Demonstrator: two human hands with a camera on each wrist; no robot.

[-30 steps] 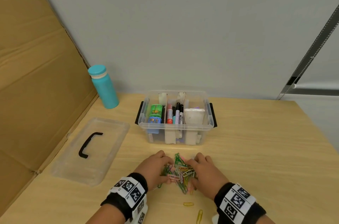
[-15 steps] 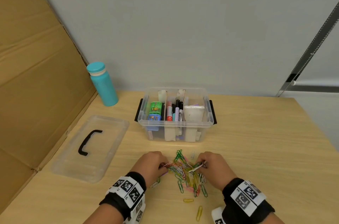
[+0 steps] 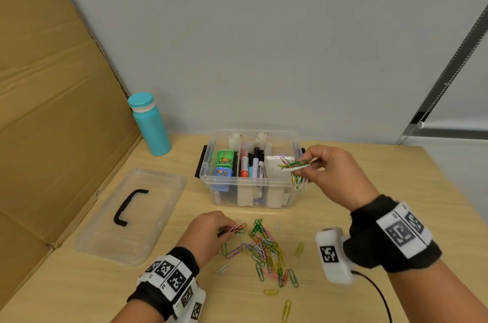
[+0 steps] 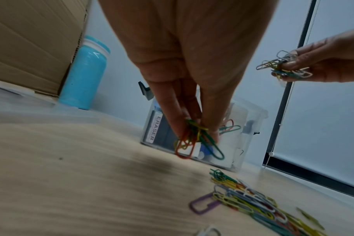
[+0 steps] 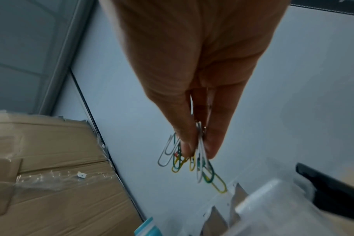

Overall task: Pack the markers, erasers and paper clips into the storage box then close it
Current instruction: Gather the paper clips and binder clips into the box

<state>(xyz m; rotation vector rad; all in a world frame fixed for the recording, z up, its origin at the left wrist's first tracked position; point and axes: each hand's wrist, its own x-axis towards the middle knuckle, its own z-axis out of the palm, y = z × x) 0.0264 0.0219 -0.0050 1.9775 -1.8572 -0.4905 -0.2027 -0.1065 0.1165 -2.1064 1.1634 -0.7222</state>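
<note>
A clear storage box [image 3: 274,198] stands open at mid table, with erasers [image 3: 224,164] in its left part and markers [image 3: 252,164] in the middle. My right hand [image 3: 309,165] hovers over the box's right end and pinches a bunch of paper clips [image 5: 192,161], also seen from the left wrist as paper clips [image 4: 281,67]. My left hand [image 3: 229,230] is low over the table and pinches a few coloured clips [image 4: 194,140]. A loose pile of paper clips [image 3: 266,251] lies in front of the box.
The clear lid [image 3: 132,214] with a black handle lies left of the box. A teal bottle [image 3: 150,124] stands at the back left by a cardboard wall [image 3: 52,111]. A few stray clips [image 3: 286,309] lie near the table's front edge.
Both hands were bunched on the clip pile. My right hand has risen with a bunch of clips to the box's right end; my left hand stays low with a few clips.
</note>
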